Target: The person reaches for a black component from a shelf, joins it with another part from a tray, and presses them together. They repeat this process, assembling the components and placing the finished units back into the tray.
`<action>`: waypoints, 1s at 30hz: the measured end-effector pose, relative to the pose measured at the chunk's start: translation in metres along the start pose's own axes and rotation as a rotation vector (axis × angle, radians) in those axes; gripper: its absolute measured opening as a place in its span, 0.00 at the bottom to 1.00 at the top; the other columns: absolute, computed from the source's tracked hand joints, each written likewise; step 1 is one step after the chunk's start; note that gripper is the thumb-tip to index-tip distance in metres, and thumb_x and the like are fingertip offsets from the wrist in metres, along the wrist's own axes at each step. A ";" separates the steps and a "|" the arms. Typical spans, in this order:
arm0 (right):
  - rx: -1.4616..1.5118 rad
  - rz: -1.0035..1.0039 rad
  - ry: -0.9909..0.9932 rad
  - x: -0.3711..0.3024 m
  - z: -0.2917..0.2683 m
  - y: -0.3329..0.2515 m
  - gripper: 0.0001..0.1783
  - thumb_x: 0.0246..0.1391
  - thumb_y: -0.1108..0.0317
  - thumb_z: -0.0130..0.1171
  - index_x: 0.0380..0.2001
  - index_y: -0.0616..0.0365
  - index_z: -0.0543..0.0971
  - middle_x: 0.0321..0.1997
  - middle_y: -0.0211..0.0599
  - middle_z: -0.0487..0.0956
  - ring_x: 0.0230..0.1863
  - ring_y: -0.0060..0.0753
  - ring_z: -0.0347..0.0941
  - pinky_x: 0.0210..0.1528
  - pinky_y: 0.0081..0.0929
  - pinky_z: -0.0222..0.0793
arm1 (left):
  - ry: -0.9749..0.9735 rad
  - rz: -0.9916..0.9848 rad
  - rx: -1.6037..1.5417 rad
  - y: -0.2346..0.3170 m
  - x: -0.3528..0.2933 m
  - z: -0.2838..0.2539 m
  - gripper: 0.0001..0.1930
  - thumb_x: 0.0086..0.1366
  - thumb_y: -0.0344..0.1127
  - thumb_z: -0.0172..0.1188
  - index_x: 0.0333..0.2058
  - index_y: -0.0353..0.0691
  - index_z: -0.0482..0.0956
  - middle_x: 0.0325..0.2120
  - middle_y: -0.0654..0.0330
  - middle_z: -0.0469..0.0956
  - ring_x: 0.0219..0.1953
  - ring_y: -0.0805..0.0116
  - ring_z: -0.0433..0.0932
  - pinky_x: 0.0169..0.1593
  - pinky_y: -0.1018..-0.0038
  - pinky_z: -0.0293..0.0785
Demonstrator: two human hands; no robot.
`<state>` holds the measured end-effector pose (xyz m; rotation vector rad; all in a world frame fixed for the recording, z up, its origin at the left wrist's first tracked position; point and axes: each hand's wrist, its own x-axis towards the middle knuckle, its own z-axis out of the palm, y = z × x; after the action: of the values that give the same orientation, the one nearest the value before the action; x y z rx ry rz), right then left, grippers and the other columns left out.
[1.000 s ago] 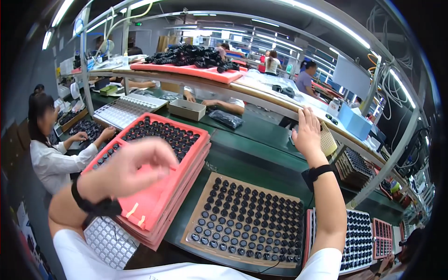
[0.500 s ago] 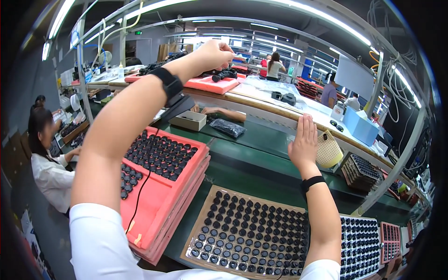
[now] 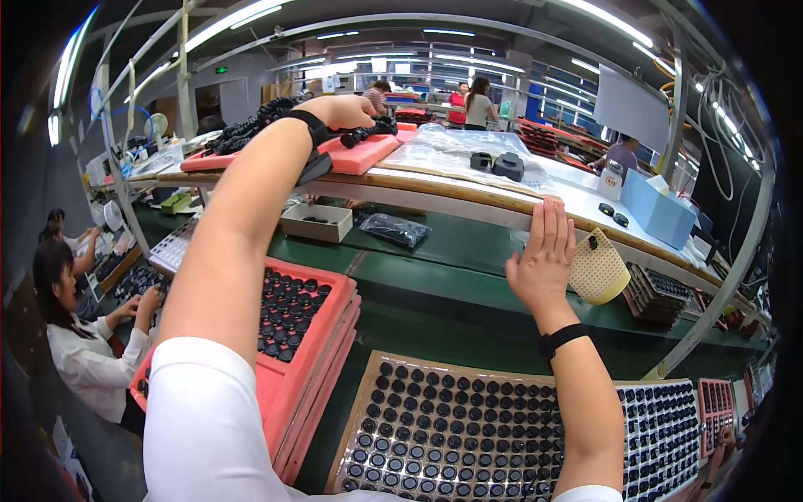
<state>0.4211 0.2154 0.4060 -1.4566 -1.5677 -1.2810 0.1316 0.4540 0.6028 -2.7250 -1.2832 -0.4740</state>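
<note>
My left hand (image 3: 339, 111) reaches over the raised shelf, just above a black ribbed, coil-like piece (image 3: 374, 130) on a pink foam tray (image 3: 361, 157). Its fingertips are mostly hidden, so whether they grip the piece is unclear. A heap of similar black pieces (image 3: 251, 127) lies left of that hand, partly behind my arm. My right hand (image 3: 544, 255) rests with straight fingers against the wooden shelf edge (image 3: 468, 189), holding nothing. Beside it hangs a cream dotted pouch or sheet (image 3: 600, 268).
Below are a brown-edged tray of round black parts (image 3: 452, 418), stacked pink trays (image 3: 322, 360) and a white tray (image 3: 657, 435). A small box (image 3: 316, 224) and a bag of black parts (image 3: 395, 230) lie on the green bench. A person (image 3: 92, 335) works at left.
My left hand has moved left and down, from above the shelf to the black pieces. The view has shifted slightly. My right hand stays flat at the shelf edge.
</note>
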 end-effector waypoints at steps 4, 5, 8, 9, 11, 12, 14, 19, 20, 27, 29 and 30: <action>0.014 -0.005 0.015 0.001 0.004 -0.002 0.48 0.32 0.70 0.56 0.61 0.65 0.50 0.65 0.45 0.52 0.68 0.47 0.43 0.67 0.43 0.37 | -0.115 -0.109 -0.120 0.002 -0.008 0.006 0.24 0.60 0.46 0.52 0.54 0.43 0.67 0.44 0.56 0.73 0.43 0.65 0.72 0.46 0.72 0.68; 0.021 -0.007 0.017 0.001 0.005 -0.002 0.48 0.32 0.70 0.56 0.61 0.65 0.50 0.65 0.45 0.52 0.68 0.47 0.43 0.67 0.43 0.37 | -0.149 -0.153 -0.167 0.002 -0.008 0.008 0.25 0.61 0.47 0.51 0.56 0.45 0.66 0.45 0.56 0.73 0.43 0.65 0.71 0.46 0.72 0.68; 0.023 -0.006 0.011 0.001 0.006 -0.001 0.48 0.32 0.70 0.56 0.61 0.64 0.50 0.65 0.45 0.52 0.68 0.47 0.43 0.67 0.43 0.37 | -0.158 -0.131 -0.243 -0.002 -0.003 0.013 0.23 0.61 0.47 0.50 0.53 0.42 0.69 0.43 0.59 0.74 0.42 0.69 0.71 0.44 0.72 0.68; 0.021 -0.004 0.005 0.002 0.006 0.000 0.48 0.32 0.70 0.56 0.61 0.64 0.50 0.65 0.45 0.52 0.68 0.47 0.43 0.67 0.43 0.37 | -0.161 -0.123 -0.280 -0.004 -0.003 0.014 0.23 0.61 0.47 0.50 0.51 0.41 0.71 0.42 0.60 0.74 0.42 0.70 0.72 0.43 0.72 0.68; 0.019 -0.002 -0.001 0.003 0.007 0.000 0.48 0.32 0.70 0.56 0.61 0.64 0.50 0.65 0.45 0.51 0.68 0.47 0.43 0.67 0.43 0.37 | -0.187 -0.115 -0.253 -0.010 0.007 0.016 0.23 0.62 0.47 0.49 0.51 0.41 0.71 0.41 0.60 0.75 0.40 0.70 0.72 0.42 0.73 0.68; 0.019 0.000 -0.005 0.002 0.007 0.000 0.48 0.32 0.70 0.56 0.61 0.64 0.50 0.65 0.45 0.51 0.68 0.47 0.42 0.67 0.43 0.37 | -0.212 -0.107 -0.226 -0.011 0.010 0.017 0.22 0.62 0.47 0.49 0.51 0.40 0.71 0.39 0.59 0.75 0.38 0.70 0.73 0.41 0.73 0.68; 0.014 0.006 -0.012 0.001 0.007 0.001 0.48 0.33 0.70 0.56 0.61 0.64 0.50 0.65 0.45 0.51 0.68 0.47 0.42 0.67 0.43 0.37 | -0.238 -0.093 -0.199 -0.009 0.017 0.022 0.22 0.63 0.47 0.49 0.50 0.40 0.71 0.38 0.58 0.76 0.36 0.69 0.73 0.40 0.74 0.69; 0.007 0.003 -0.011 -0.001 0.006 0.005 0.48 0.32 0.70 0.57 0.61 0.64 0.50 0.65 0.45 0.51 0.68 0.47 0.43 0.67 0.43 0.37 | -0.167 -0.128 -0.216 0.003 0.018 0.032 0.20 0.63 0.47 0.49 0.43 0.37 0.76 0.30 0.60 0.76 0.27 0.71 0.72 0.32 0.73 0.68; 0.001 0.005 -0.015 -0.002 0.005 0.005 0.48 0.33 0.70 0.57 0.61 0.64 0.51 0.65 0.45 0.52 0.68 0.46 0.43 0.67 0.42 0.36 | -0.132 -0.118 -0.217 0.008 0.014 0.033 0.20 0.62 0.48 0.49 0.40 0.36 0.77 0.28 0.60 0.76 0.26 0.70 0.72 0.31 0.73 0.68; 0.009 0.002 -0.007 -0.002 0.002 0.008 0.48 0.33 0.70 0.57 0.61 0.64 0.51 0.65 0.45 0.52 0.68 0.46 0.43 0.67 0.42 0.37 | -0.103 -0.133 -0.199 0.008 0.012 0.028 0.17 0.61 0.45 0.52 0.36 0.35 0.78 0.24 0.60 0.76 0.24 0.71 0.72 0.29 0.73 0.67; 0.004 -0.002 -0.010 -0.002 0.002 0.009 0.47 0.33 0.70 0.57 0.61 0.63 0.51 0.64 0.45 0.52 0.68 0.46 0.43 0.67 0.42 0.37 | -0.055 -0.105 -0.227 0.001 0.013 0.030 0.16 0.60 0.43 0.53 0.35 0.33 0.78 0.25 0.59 0.75 0.25 0.71 0.72 0.29 0.74 0.67; 0.002 -0.005 -0.011 -0.002 0.002 0.009 0.47 0.33 0.70 0.57 0.61 0.63 0.51 0.64 0.45 0.52 0.68 0.46 0.43 0.67 0.42 0.37 | -0.059 -0.106 -0.225 -0.002 0.013 0.032 0.16 0.60 0.43 0.53 0.35 0.33 0.78 0.25 0.59 0.75 0.25 0.71 0.72 0.29 0.74 0.67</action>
<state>0.4305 0.2156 0.4059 -1.4616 -1.5796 -1.2760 0.1454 0.4723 0.5769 -2.8815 -1.4795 -0.5863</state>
